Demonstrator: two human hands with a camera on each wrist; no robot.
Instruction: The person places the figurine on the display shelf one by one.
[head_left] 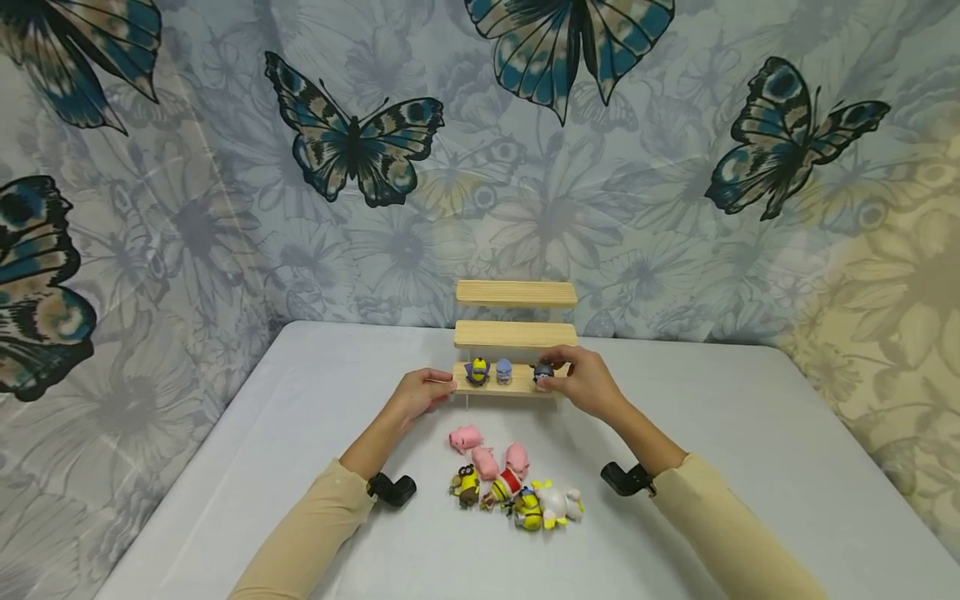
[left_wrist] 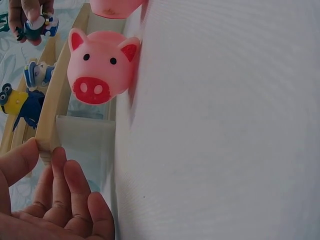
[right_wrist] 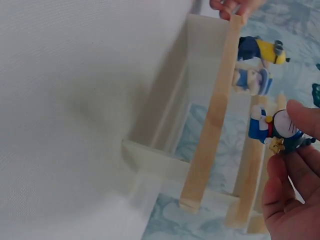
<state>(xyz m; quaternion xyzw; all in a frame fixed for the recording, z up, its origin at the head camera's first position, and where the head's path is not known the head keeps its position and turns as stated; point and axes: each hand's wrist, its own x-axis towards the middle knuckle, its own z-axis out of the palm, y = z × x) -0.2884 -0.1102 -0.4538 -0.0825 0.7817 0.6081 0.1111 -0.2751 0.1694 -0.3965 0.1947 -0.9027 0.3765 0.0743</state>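
Note:
A three-tier wooden shelf stand has its lowest board [head_left: 522, 377] gripped at the left end by my left hand [head_left: 417, 393], thumb on top and fingers at the corner. Toward the board's right end, my right hand [head_left: 588, 382] pinches a small blue Doraemon-like figurine [right_wrist: 284, 125] with a white face, red collar and gold star. The figurine is upright, its feet close over the board. Two more figurines stand on the same board: a yellow minion [head_left: 477, 372] in a dark blue cape and a pale figure with a blue hat [head_left: 504, 372].
Nearer me on the white table [head_left: 300, 467] lies a loose group of toys: pink pigs [head_left: 466, 438], yellow minions [head_left: 467, 487] and a white figure with yellow feet [head_left: 558, 505]. The middle board [head_left: 515, 333] and top board [head_left: 515, 292] rise behind. A butterfly-print backdrop [head_left: 555, 233] hangs beyond.

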